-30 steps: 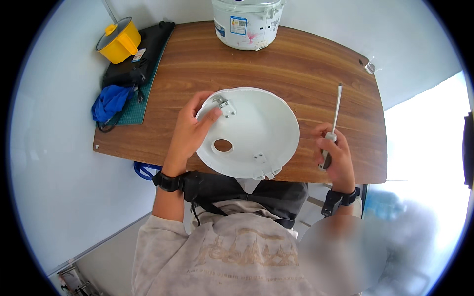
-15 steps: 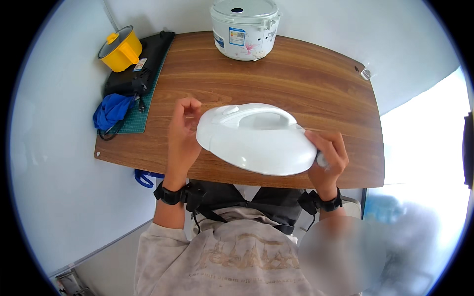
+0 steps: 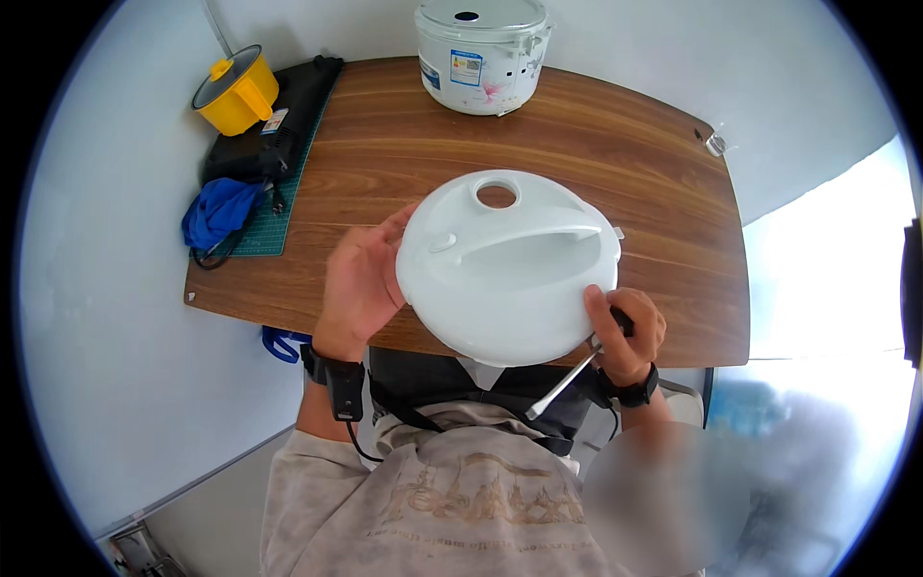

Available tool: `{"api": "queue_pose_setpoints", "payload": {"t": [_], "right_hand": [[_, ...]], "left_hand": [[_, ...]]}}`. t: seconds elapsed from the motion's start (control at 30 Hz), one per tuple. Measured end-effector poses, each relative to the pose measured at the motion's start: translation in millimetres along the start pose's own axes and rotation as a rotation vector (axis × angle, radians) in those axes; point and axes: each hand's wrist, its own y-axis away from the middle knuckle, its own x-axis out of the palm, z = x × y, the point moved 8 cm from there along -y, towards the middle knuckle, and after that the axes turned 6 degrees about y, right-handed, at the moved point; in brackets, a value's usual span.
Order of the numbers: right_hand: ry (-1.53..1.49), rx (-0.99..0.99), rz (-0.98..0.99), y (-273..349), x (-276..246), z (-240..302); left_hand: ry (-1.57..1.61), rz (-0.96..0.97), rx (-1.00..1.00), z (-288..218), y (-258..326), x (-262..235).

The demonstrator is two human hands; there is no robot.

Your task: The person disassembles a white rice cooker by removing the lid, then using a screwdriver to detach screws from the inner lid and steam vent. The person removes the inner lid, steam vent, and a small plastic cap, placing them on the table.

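Note:
A white rice cooker lid (image 3: pixel 510 322) is held up over the near edge of the table, its outer face toward me. It has a raised handle, a small button and a round hole at the far side. My left hand (image 3: pixel 363 281) supports the lid's left rim, with the fingertips partly hidden behind it. At the lower right, my right hand (image 3: pixel 630 337) has its thumb on the lid's rim. The same hand grips a flat-head screwdriver (image 3: pixel 567 387) by its black handle, and the shaft points down and left toward my lap.
A white rice cooker (image 3: pixel 478 72) stands at the far edge of the wooden table (image 3: pixel 365 125). On the left, a yellow pot (image 3: pixel 240 101) rests on a black appliance (image 3: pixel 260 154), beside a blue cloth (image 3: pixel 219 213) and a green cutting mat (image 3: pixel 272 236). A small clear item (image 3: pixel 716 144) lies far right.
The lid has tilted to face me, bringing its round hole into view. My left hand has moved against its rim. The screwdriver in my right hand has swung so its shaft shows.

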Motion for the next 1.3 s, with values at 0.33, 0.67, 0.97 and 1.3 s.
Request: {"api": "queue_pose_setpoints", "payload": {"t": [0.33, 0.67, 0.97, 1.3], "right_hand": [[-0.012, -0.094, 0.108, 5.1, 15.9, 17.4], [-0.033, -0.087, 0.140, 9.9, 30.1, 14.5], [-0.047, -0.085, 0.186, 4.8, 36.5, 17.2], [-0.198, 0.011, 0.393, 3.3, 66.9, 13.2]], "left_hand": [[-0.349, -0.136, 0.085, 0.3, -0.5, -6.4], [-0.393, -0.125, 0.117, -5.9, -1.7, -8.1], [-0.391, -0.151, 0.034, -2.7, -5.7, -30.8], [-0.478, -0.236, 0.157, -20.4, -2.0, -43.7]]}}
